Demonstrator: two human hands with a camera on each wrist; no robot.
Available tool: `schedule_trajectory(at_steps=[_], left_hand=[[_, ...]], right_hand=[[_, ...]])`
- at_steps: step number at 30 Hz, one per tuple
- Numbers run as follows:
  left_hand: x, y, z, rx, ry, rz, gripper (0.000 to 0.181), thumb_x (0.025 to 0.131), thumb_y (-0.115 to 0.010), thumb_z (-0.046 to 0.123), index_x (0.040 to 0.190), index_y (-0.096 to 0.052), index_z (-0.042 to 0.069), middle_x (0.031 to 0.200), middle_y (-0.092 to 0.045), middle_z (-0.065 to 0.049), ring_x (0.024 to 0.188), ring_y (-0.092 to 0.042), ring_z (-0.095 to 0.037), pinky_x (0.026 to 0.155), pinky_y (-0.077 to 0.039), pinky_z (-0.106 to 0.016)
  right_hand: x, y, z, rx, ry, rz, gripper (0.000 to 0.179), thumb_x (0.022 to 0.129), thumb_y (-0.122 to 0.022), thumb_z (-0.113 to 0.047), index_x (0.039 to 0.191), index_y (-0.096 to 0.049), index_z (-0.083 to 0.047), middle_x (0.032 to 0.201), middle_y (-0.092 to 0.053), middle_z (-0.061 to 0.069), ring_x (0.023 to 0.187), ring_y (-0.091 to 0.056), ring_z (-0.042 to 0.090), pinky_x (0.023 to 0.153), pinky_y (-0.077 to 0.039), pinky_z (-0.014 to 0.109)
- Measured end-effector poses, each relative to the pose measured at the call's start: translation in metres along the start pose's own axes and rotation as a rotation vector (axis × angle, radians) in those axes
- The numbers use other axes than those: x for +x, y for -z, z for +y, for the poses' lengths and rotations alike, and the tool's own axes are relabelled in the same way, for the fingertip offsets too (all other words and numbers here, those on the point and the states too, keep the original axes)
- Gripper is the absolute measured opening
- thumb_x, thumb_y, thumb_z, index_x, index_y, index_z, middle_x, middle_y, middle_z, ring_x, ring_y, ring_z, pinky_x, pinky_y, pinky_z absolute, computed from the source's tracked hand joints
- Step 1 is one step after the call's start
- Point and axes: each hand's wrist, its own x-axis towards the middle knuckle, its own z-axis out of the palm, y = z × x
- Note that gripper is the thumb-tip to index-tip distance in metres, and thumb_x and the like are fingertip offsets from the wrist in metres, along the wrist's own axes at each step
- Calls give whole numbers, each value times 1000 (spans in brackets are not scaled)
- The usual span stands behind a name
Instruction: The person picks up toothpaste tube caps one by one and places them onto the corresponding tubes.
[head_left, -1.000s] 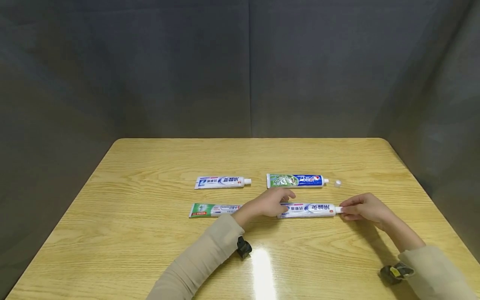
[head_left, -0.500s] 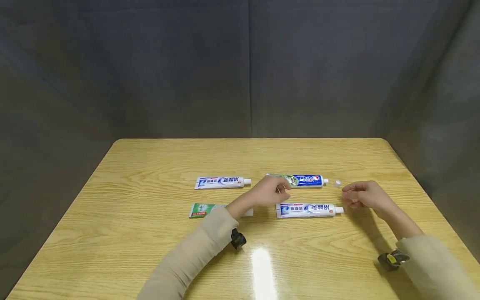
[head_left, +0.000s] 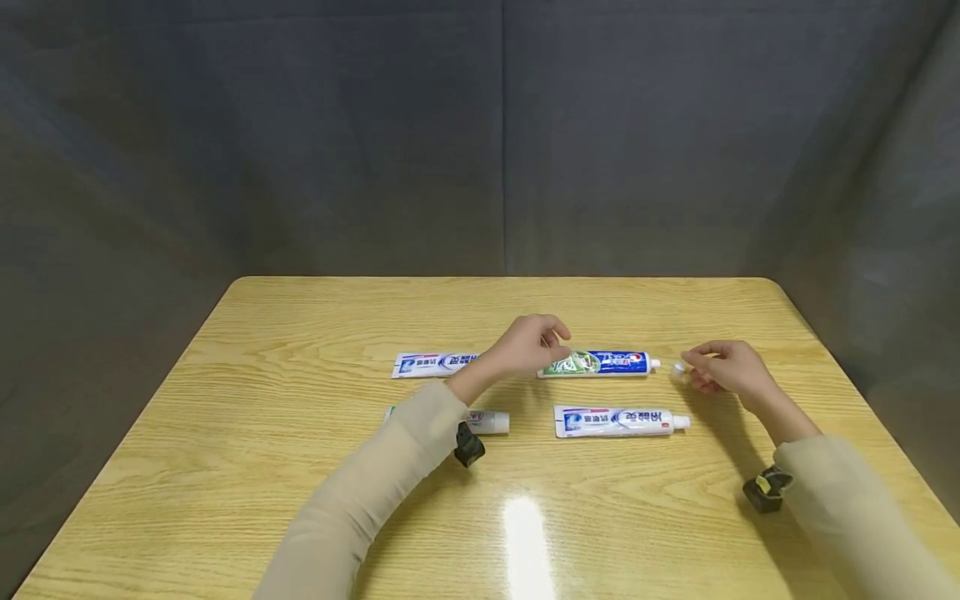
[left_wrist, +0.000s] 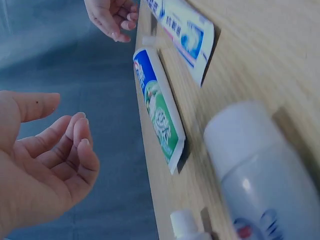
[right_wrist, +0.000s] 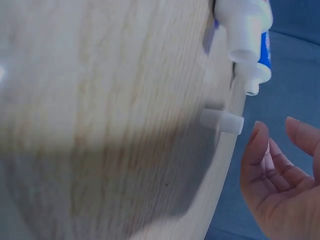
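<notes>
My left hand (head_left: 531,345) hovers with loosely curled fingers over the tail end of a green-and-blue toothpaste tube (head_left: 618,362). In the left wrist view, nothing lies between that hand's (left_wrist: 55,160) thumb and fingers. The tube's threaded nozzle (right_wrist: 252,89) is bare in the right wrist view. Just right of it, a small white cap (head_left: 678,369) stands on the table. Thumb and fingers of my right hand (head_left: 729,367) are parted close beside this cap, holding nothing. A white toothpaste tube (head_left: 615,422), its cap (head_left: 681,422) on, lies nearer me.
Another white toothpaste tube (head_left: 427,364) lies at the back left, its capped end hidden by my left arm. In front of it, a green-and-white tube (head_left: 491,422) is mostly covered by my left sleeve (head_left: 405,450). All lie on a wooden table (head_left: 600,517) before a dark curtain.
Both hands have left the near white tube and its cap and moved away from me. The left is now over the green-and-blue tube, the right beside the loose cap.
</notes>
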Motion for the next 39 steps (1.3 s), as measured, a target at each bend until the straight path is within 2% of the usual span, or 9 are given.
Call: schedule_trajectory(at_steps=[7,11,16,23,28,33,39], left_hand=[[13,6,-8,-3,57,15,27,86,-63,14,109,-59,1,82,-57,-4,71,-51,-13,61,-41,-21],[23,7,-13,56,61,5,27,86,-63,15,109,-59,2,81,-58,-4,71,-51,-13,62,-41,-21],[33,7,-18,87,70,-43,34,86,-63,18,115,-58,0,83,-58,-4,72,-50,-13,64,-41,-21],[42,4,-28,50,130,-117,37,86,-63,18,116,-57,-2,96,-58,-8,78,-51,-14,64,-42,-21],[47,-2,-37,49,165,-140,36,85,-64,19,115,-59,-1,112,-56,-10,89,-52,-16,69,-43,-24],[51,-7,-39,89,197,-160,35,84,-67,23,112,-63,2,121,-55,-8,102,-54,-20,81,-43,-27],[55,-12,-39,94,259,-171,39,81,-69,26,113,-63,4,126,-52,-7,115,-46,-21,91,-39,-31]], right_hand=[[10,-2,3,-76,-45,16,44,90,-57,-24,106,-54,16,63,-60,1,58,-59,10,56,-51,27],[14,-3,2,-136,-86,15,40,88,-59,-27,94,-58,12,59,-58,0,55,-57,11,54,-50,27],[18,-4,2,-210,-106,12,35,86,-61,-29,80,-62,6,56,-59,0,50,-56,12,50,-47,27],[23,-8,3,-264,-87,6,31,80,-65,-24,77,-64,7,54,-60,1,48,-56,11,48,-46,26],[25,-8,1,-236,-101,-12,28,79,-64,-17,83,-64,10,56,-61,1,50,-58,12,50,-47,27],[25,-7,-2,-145,-133,-28,26,80,-62,-12,89,-61,13,59,-61,2,54,-59,13,52,-49,28],[24,-3,-2,-48,-151,-58,30,83,-58,-12,98,-57,14,65,-62,2,61,-61,12,58,-50,27]])
